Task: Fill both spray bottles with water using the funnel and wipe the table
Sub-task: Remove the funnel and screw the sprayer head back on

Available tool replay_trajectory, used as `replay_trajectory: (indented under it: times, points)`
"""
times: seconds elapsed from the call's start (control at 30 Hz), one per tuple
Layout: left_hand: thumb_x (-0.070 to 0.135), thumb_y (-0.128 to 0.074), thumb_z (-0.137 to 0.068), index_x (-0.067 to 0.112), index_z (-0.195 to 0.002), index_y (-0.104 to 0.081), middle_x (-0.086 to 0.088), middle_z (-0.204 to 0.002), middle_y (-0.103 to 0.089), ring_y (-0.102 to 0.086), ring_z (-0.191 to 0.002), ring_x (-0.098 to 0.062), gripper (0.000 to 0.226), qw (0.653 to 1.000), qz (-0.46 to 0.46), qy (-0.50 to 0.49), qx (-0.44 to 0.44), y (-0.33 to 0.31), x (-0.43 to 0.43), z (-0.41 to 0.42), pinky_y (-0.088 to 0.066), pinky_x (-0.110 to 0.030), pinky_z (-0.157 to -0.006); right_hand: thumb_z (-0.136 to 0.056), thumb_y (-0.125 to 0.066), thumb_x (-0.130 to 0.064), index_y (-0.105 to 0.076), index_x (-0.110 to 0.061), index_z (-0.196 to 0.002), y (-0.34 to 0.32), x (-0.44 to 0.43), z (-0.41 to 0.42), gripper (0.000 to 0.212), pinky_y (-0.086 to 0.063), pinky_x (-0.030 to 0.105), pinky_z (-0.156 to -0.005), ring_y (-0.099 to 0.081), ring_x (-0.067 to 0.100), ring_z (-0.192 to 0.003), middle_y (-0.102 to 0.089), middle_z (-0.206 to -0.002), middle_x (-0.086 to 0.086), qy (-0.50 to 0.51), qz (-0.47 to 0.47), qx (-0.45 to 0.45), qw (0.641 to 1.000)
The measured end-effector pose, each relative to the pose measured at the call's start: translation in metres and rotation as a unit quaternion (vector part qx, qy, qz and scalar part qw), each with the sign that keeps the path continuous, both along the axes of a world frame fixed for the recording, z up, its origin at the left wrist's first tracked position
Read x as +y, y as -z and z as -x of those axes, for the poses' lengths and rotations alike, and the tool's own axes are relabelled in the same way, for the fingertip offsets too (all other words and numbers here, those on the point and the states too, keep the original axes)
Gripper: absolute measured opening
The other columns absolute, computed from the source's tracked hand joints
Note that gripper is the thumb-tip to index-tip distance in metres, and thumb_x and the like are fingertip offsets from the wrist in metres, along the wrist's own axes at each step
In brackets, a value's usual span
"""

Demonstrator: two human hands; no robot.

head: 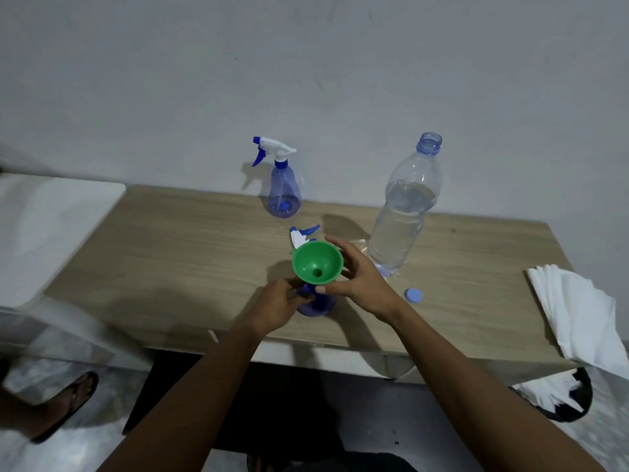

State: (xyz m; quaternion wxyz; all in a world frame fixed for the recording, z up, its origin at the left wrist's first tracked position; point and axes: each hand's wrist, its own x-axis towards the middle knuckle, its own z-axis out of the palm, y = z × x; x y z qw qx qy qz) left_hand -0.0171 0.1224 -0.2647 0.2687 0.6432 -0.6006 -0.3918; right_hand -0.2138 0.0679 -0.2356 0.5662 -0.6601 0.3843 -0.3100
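A green funnel (317, 263) stands in the neck of an open blue spray bottle (316, 306) near the table's middle. My left hand (277, 303) grips that bottle's neck. My right hand (360, 279) curls around the funnel's rim. The bottle's detached trigger head (304, 234) lies on the table just behind the funnel. A second blue spray bottle (284, 185), with its trigger head on, stands at the back edge. A large clear water bottle (405, 212), uncapped and about two-thirds full, stands at the right of my hands. Its blue cap (413, 295) lies on the wooden table (170, 253).
A stack of white paper tissues (575, 311) hangs over the table's right end. A white surface (51, 226) adjoins the table at the left. A person's sandalled foot (68, 400) is on the floor at lower left. A grey wall rises right behind the table.
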Motion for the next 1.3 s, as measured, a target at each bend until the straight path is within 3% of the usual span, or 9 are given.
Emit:
replay_trajectory:
  times: [0.2,0.33,0.4,0.5,0.57,0.73,0.93,1.1,1.3]
  points:
    - [0.021,-0.068,-0.091,0.014,-0.108,-0.075,0.001,-0.104,-0.075,-0.065,-0.083,-0.006,0.019,0.999,0.017,0.000,-0.031,-0.002,0.009,-0.007,-0.038,-0.001,-0.064,-0.067,-0.087,0.003,-0.055,-0.019,-0.139,-0.009,-0.001,-0.007,0.082,-0.050,0.040,-0.106,-0.060,0.021,-0.127,-0.066,-0.134,0.003,0.009,-0.040,-0.061,0.997]
    - [0.025,-0.068,-0.091,0.023,-0.118,-0.071,0.007,-0.113,-0.073,-0.063,-0.092,-0.002,0.027,0.999,0.020,-0.016,-0.035,-0.003,0.011,-0.016,-0.036,-0.001,-0.069,-0.068,-0.084,0.013,-0.056,-0.015,-0.136,-0.027,-0.011,-0.010,0.078,-0.056,0.028,-0.090,-0.064,0.020,-0.118,-0.067,-0.128,0.005,0.108,-0.037,-0.119,0.986]
    - [0.025,-0.068,-0.091,0.024,-0.125,-0.067,0.004,-0.108,-0.074,-0.062,-0.090,-0.006,0.034,0.998,0.023,-0.037,-0.043,-0.004,0.011,-0.021,-0.035,0.002,-0.067,-0.066,-0.088,0.007,-0.055,-0.016,-0.133,-0.028,-0.018,-0.008,0.078,-0.056,0.027,-0.089,-0.066,0.016,-0.113,-0.067,-0.125,0.002,0.161,0.015,-0.084,0.983]
    - [0.025,-0.067,-0.092,0.024,-0.130,-0.063,0.002,-0.104,-0.073,-0.060,-0.089,-0.010,0.038,0.996,0.030,-0.063,-0.056,-0.004,0.008,-0.029,-0.036,-0.005,-0.067,-0.065,-0.091,-0.009,-0.053,-0.025,-0.131,-0.006,-0.017,-0.005,0.078,-0.055,0.028,-0.089,-0.065,0.014,-0.106,-0.066,-0.118,-0.010,0.186,0.106,0.079,0.974]
    - [0.026,-0.067,-0.092,0.026,-0.133,-0.061,0.000,-0.108,-0.074,-0.065,-0.096,-0.016,0.041,0.994,0.031,-0.083,-0.060,-0.001,0.004,-0.033,-0.040,-0.018,-0.076,-0.068,-0.086,-0.017,-0.052,-0.028,-0.133,0.012,-0.010,-0.005,0.075,-0.055,0.034,-0.088,-0.065,0.017,-0.104,-0.066,-0.115,-0.010,0.181,0.105,0.170,0.963]
    - [0.026,-0.067,-0.092,0.027,-0.134,-0.060,0.000,-0.111,-0.073,-0.066,-0.100,-0.022,0.043,0.991,0.044,-0.103,-0.074,0.006,-0.003,-0.034,-0.038,-0.021,-0.077,-0.071,-0.078,-0.036,-0.038,-0.041,-0.141,0.044,0.000,-0.013,0.082,-0.054,0.040,-0.087,-0.062,0.017,-0.111,-0.061,-0.132,-0.010,0.182,0.116,0.301,0.929]
    - [0.023,-0.068,-0.091,0.022,-0.133,-0.061,0.002,-0.117,-0.071,-0.063,-0.097,-0.014,0.043,0.991,0.060,-0.108,-0.053,0.013,-0.005,-0.034,-0.035,-0.014,-0.077,-0.066,-0.078,-0.025,-0.035,-0.034,-0.147,0.057,-0.008,-0.011,0.092,-0.055,0.041,-0.084,-0.060,0.024,-0.114,-0.059,-0.135,0.000,0.164,0.162,0.334,0.914]
    - [0.022,-0.067,-0.092,0.022,-0.133,-0.061,0.002,-0.119,-0.070,-0.061,-0.098,-0.011,0.042,0.992,0.062,-0.099,-0.049,0.012,-0.005,-0.034,-0.035,-0.007,-0.072,-0.067,-0.088,-0.040,-0.025,-0.028,-0.158,0.047,-0.007,-0.005,0.112,-0.045,0.038,-0.101,-0.046,0.023,-0.134,-0.046,-0.153,0.003,0.144,0.143,0.315,0.927]
    - [0.020,-0.070,-0.090,0.021,-0.131,-0.063,0.004,-0.126,-0.068,-0.054,-0.100,-0.001,0.041,0.991,0.071,-0.107,-0.044,0.012,-0.008,-0.040,-0.030,0.009,-0.073,-0.080,-0.083,-0.040,-0.058,-0.020,-0.139,0.024,-0.035,-0.026,0.068,-0.041,0.028,-0.103,-0.053,0.020,-0.127,-0.058,-0.139,0.002,0.150,0.185,0.277,0.931]
